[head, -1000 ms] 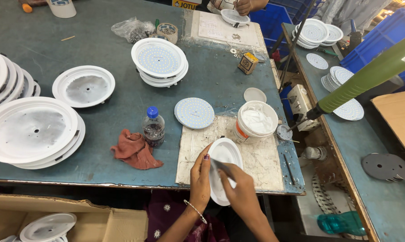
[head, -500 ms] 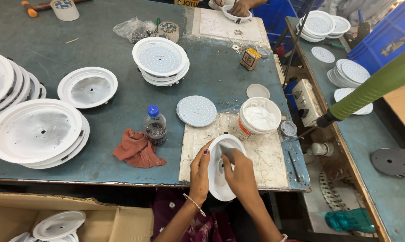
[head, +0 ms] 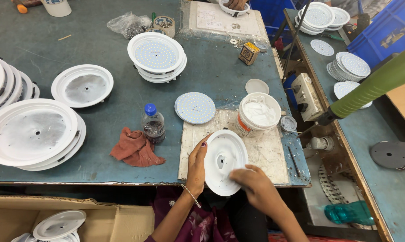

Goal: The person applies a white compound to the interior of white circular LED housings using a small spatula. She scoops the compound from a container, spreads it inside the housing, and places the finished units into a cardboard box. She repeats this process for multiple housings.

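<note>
My left hand point(head: 196, 165) grips the left rim of a round white lamp housing point(head: 222, 157), tilted over the table's front edge. My right hand point(head: 252, 183) rests on the housing's lower right, fingers curled against its inner face; whether it holds a small tool I cannot tell. Just behind the housing stands a white tub of white paste point(head: 259, 114) on a stained paper sheet point(head: 274, 154). A round LED board point(head: 195, 107) lies left of the tub.
A small bottle with blue cap point(head: 152, 123) and a red rag point(head: 135, 148) sit to the left. Stacks of white housings point(head: 32, 133) fill the left side, another stack point(head: 156, 56) lies behind. A cardboard box point(head: 50, 219) is below. Another person's hand point(head: 236, 4) works at the far edge.
The housing has been tipped up and pulled nearer the table edge. My right hand slid from the housing's middle to its lower right side.
</note>
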